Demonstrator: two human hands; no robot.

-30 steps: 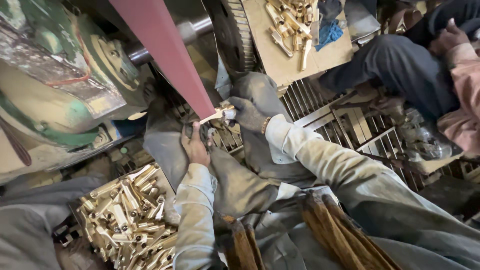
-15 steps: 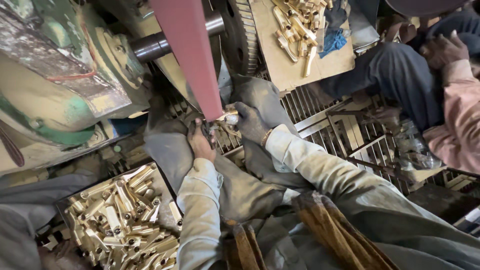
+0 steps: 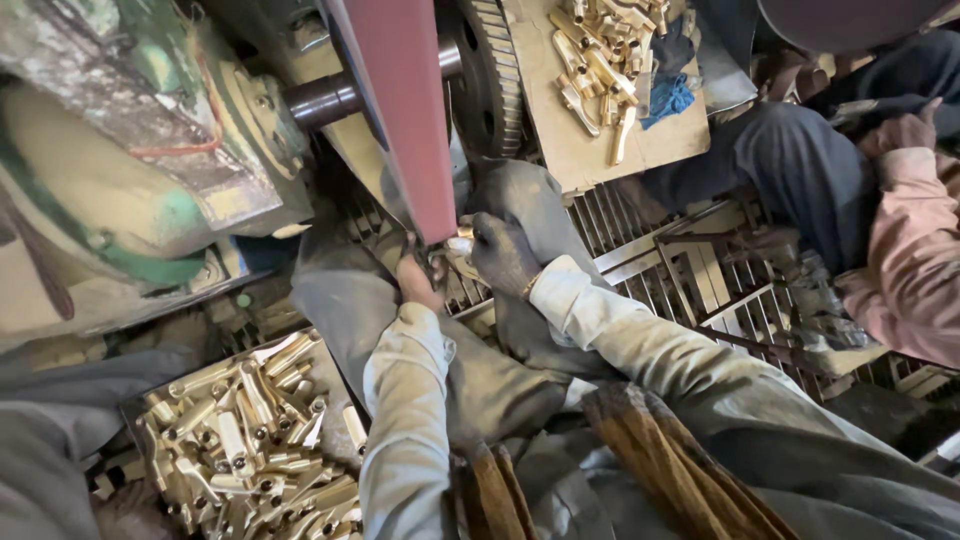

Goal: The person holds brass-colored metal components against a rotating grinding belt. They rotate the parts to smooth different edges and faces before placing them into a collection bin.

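My right hand (image 3: 503,250), in a dark glove, grips a small brass piece (image 3: 462,242) and holds it against the lower end of a red sanding belt (image 3: 405,110). My left hand (image 3: 415,280), bare, is on the other side of the same piece, just below the belt's edge, with its fingers closed around it. A grey cloth (image 3: 350,300) lies under both forearms. The belt runs up over a dark steel roller (image 3: 320,97) on a worn green machine (image 3: 120,160).
A tray of several brass fittings (image 3: 255,430) sits at lower left. More brass fittings and a blue rag lie on a board (image 3: 600,130) at the top. A metal grate (image 3: 690,270) is to the right. Another person's sleeve (image 3: 910,250) is at far right.
The view has shifted down and to the right, so belt and hands appear nearer the frame's middle. Both hands stay on the brass piece at the belt.
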